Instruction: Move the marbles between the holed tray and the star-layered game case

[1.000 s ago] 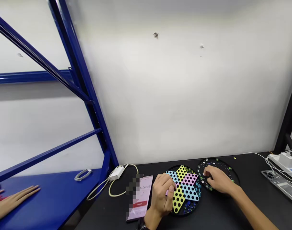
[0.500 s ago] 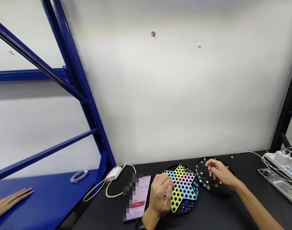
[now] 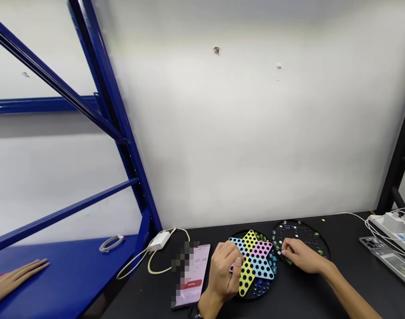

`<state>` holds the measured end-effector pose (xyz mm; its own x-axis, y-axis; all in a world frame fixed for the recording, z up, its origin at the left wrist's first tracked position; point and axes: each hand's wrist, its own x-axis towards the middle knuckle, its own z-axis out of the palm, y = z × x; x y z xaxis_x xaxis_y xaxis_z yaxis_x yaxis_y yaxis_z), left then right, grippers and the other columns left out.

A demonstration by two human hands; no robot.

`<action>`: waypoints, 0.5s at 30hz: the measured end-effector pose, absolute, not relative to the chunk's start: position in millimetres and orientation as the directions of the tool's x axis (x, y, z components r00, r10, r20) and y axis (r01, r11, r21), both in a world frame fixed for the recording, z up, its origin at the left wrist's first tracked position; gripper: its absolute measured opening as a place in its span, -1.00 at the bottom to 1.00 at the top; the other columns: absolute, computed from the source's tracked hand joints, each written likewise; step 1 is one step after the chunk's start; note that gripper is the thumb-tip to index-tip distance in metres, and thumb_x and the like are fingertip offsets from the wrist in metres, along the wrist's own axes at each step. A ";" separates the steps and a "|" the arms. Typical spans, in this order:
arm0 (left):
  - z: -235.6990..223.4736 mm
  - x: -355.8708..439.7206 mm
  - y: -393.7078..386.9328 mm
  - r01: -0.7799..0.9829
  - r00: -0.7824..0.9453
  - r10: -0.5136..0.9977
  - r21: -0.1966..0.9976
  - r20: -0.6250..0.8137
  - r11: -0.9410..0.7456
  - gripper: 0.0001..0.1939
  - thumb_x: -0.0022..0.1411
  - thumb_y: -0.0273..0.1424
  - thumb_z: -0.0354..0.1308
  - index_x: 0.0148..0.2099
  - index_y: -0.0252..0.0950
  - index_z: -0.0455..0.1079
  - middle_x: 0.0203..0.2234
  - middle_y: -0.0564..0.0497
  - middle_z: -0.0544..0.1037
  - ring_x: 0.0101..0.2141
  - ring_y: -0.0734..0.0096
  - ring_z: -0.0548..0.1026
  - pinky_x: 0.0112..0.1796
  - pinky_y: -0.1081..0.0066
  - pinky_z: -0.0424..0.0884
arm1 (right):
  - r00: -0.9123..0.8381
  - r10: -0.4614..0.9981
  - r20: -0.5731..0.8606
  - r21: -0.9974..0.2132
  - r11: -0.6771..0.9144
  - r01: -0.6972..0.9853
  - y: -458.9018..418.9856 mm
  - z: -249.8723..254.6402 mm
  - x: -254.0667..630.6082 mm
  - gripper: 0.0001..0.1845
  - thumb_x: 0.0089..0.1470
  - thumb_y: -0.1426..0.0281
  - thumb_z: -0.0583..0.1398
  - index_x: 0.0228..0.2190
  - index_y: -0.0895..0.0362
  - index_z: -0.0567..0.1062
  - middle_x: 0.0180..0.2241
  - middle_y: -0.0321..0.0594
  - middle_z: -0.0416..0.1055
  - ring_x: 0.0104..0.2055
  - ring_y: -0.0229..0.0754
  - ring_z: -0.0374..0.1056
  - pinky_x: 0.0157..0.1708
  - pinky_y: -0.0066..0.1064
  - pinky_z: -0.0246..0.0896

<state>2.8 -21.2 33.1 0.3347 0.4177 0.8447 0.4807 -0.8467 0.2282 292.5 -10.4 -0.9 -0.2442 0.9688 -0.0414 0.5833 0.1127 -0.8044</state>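
A Chinese checkers board (image 3: 260,269) with a yellow, pink and blue star lies in a round black tray, marbles (image 3: 260,287) around the star's edges. My left hand (image 3: 224,271) is closed over the board's left side. What its curled fingers hold, if anything, is hidden. To the right, my right hand (image 3: 304,256) is low over a second round black tray (image 3: 326,243) with marbles of several colours in it. Its fingers are bent and pressed together at the tray's left half; whatever is between the fingertips does not show.
Left of my left hand lies a phone (image 3: 197,274) with a lit timer screen. A white adapter (image 3: 159,240) with a looped cable is behind it. At right are a power strip (image 3: 393,226) and a clear-topped case (image 3: 388,257). Another person's hand (image 3: 19,279) rests on the blue table.
My right hand has come down and slightly nearer me, its fingers drawing together at the second tray. The orange piece there is now out of sight. My left hand stays closed in place.
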 end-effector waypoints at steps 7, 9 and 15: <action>35.3 2.9 -23.8 0.496 0.339 0.417 0.217 0.843 -0.841 -0.67 0.35 -0.48 -0.21 -0.46 -0.24 0.21 -0.58 0.06 0.36 -0.50 0.40 0.30 -0.39 0.35 0.14 | 0.049 0.996 -0.073 -0.990 -0.067 -0.121 23.5 0.0 294.8 -0.72 -0.01 0.13 0.06 -0.36 0.07 0.32 -0.48 -0.38 0.27 -0.59 -0.34 0.10 -0.60 -0.47 -0.12; 34.5 2.6 -23.6 0.496 0.343 0.419 0.216 0.841 -0.841 -0.66 0.35 -0.49 -0.21 -0.46 -0.23 0.21 -0.58 0.07 0.35 -0.51 0.40 0.30 -0.39 0.34 0.14 | 0.108 0.991 -0.073 -0.993 -0.083 0.089 34.8 -7.0 290.6 -0.72 0.01 0.13 0.04 -0.40 0.08 0.34 -0.53 -0.38 0.26 -0.58 -0.31 0.11 -0.59 -0.45 -0.08; 29.9 1.4 -21.4 0.501 0.345 0.434 0.228 0.832 -0.835 -0.67 0.37 -0.47 -0.22 -0.45 -0.24 0.20 -0.56 0.05 0.35 -0.49 0.40 0.29 -0.39 0.34 0.12 | -0.017 1.000 0.007 -0.589 0.019 0.808 50.5 -21.7 269.8 -0.67 0.03 0.23 0.12 -0.16 0.10 0.36 -0.23 -0.13 0.48 -0.15 -0.05 0.39 -0.21 -0.31 0.16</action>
<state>1.4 -21.4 29.9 0.3446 0.4340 0.8324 0.5015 -0.8347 0.2276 269.8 50.5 -21.7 -0.0175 0.9998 0.0075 0.8078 0.0185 -0.5892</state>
